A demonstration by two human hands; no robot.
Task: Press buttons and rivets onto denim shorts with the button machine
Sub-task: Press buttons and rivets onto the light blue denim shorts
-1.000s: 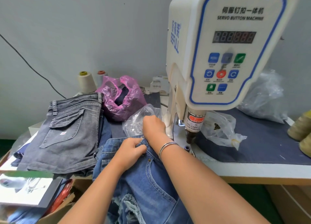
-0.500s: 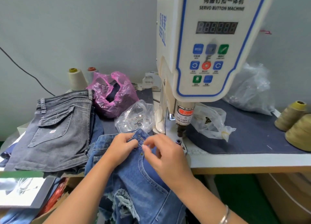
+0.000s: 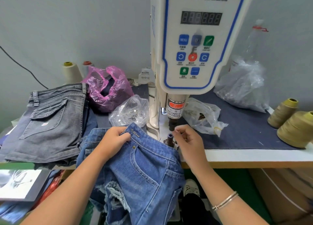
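1. Our left hand point(image 3: 115, 138) grips the waistband of the blue denim shorts point(image 3: 144, 170) at centre frame; they drape off the counter point(image 3: 254, 157) edge towards the bottom.
2. Our right hand point(image 3: 188, 140) is curled, fingertips pinched together beside the lower die point(image 3: 169, 137); whether they hold something we cannot tell.
3. The button machine point(image 3: 194, 47) rises in the upper centre, its punch point(image 3: 173, 123) directly above the die.
4. A clear bag of metal parts point(image 3: 130, 111) lies just left of the machine, gray shorts point(image 3: 49, 121) at the left, thread cones point(image 3: 294, 123) at the right.
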